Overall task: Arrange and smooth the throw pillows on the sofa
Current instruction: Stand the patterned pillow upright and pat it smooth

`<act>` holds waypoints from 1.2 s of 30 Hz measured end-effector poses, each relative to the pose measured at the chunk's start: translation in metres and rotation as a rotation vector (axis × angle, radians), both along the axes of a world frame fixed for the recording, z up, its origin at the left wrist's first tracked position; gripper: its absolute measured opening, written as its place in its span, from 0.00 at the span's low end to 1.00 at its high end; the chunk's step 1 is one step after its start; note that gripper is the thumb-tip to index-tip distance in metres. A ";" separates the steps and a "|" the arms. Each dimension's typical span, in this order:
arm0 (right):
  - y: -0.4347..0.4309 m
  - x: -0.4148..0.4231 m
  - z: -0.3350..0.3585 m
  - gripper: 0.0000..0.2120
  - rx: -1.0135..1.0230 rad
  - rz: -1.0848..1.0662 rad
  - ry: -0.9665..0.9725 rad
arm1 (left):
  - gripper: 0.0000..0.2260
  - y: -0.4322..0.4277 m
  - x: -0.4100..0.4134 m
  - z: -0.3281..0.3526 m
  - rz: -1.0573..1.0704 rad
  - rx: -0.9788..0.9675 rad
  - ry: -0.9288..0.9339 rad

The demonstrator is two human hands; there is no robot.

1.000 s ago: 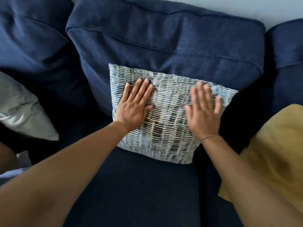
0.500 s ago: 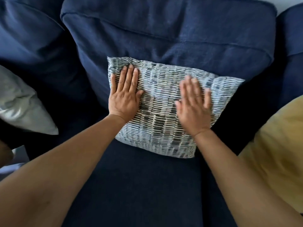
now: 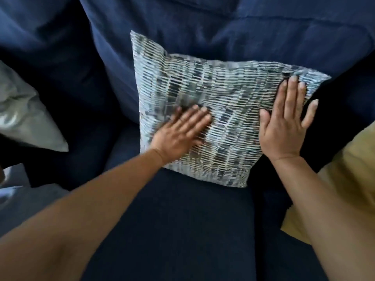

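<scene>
A patterned pillow (image 3: 219, 92) in blue-grey and cream dashes leans against the navy back cushion (image 3: 223, 27) of the sofa, its lower edge on the seat. My left hand (image 3: 178, 134) lies flat on the pillow's lower left part, fingers together, blurred by motion. Along the pillow's right edge my right hand (image 3: 284, 122) lies flat with fingers spread, the little finger past the edge. Neither hand grips anything.
A pale grey satin pillow (image 3: 24, 116) sits at the left edge. A mustard yellow pillow (image 3: 349, 175) lies at the right, partly behind my right forearm. The navy seat cushion (image 3: 182, 220) stretches in front of the patterned pillow.
My left hand slid down from the pillow's upper left to its lower left. My right hand shifted to the pillow's right edge. The camera moved closer.
</scene>
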State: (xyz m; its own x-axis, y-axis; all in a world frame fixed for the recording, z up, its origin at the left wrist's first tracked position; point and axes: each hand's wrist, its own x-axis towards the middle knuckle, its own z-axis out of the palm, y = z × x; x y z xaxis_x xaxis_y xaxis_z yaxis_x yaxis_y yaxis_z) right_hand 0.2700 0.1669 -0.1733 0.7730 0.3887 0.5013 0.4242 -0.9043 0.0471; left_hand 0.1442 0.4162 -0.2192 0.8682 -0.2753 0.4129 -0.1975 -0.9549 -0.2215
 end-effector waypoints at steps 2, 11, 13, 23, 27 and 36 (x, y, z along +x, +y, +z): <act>0.001 -0.003 -0.001 0.29 0.012 -0.010 -0.004 | 0.33 0.040 0.002 -0.007 0.110 0.018 -0.040; 0.121 -0.080 0.026 0.31 0.200 0.428 -0.072 | 0.35 0.022 -0.001 -0.005 0.208 -0.064 -0.040; 0.127 -0.080 0.007 0.34 0.024 0.513 -0.027 | 0.35 0.025 -0.001 -0.003 0.184 -0.077 -0.044; -0.056 -0.047 -0.042 0.43 -0.240 0.185 0.123 | 0.49 0.034 -0.027 0.003 0.270 -0.065 -0.011; -0.019 -0.073 -0.006 0.36 -0.014 0.287 0.024 | 0.40 0.003 -0.018 0.036 0.158 -0.182 -0.104; 0.040 -0.004 0.040 0.32 -0.097 0.195 0.106 | 0.30 0.039 0.032 0.083 0.350 -0.167 0.145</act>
State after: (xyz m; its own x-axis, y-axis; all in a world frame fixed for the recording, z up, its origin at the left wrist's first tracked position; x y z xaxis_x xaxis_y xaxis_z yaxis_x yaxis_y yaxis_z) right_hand 0.2660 0.2066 -0.1328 0.7252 0.5778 0.3744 0.5973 -0.7985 0.0751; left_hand 0.1767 0.4548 -0.1358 0.9498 0.1078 0.2937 0.1283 -0.9904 -0.0512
